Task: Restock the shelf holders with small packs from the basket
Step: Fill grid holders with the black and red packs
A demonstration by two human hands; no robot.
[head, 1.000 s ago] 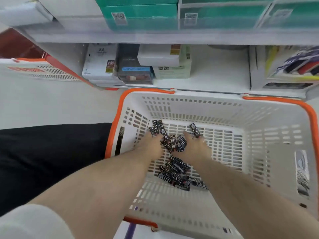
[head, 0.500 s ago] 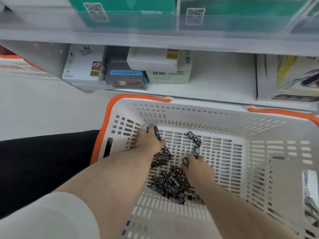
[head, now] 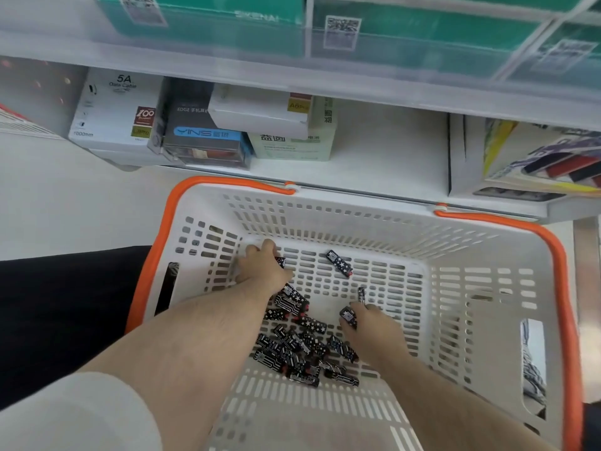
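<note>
From the head camera, both hands were down inside the white basket (head: 487, 255) with the orange rim; the left hand (head: 263, 266) lay near the far-left corner, fingers curled over a small pack (head: 279, 262) whose end showed beside the knuckles, apparently gripping it; the right hand (head: 367, 323) pinched another dark pack (head: 347, 315) at its fingertips; the remaining packs (head: 292, 346) lay heaped on the slotted floor between the forearms, with one stray pack (head: 339, 262) apart toward the back wall; they looked light, stiff and glossy, likely slippery, so pinching across the narrow sides seemed safest; boxed goods sat on the shelf (head: 374, 157) beyond; no holder was identifiable.
</note>
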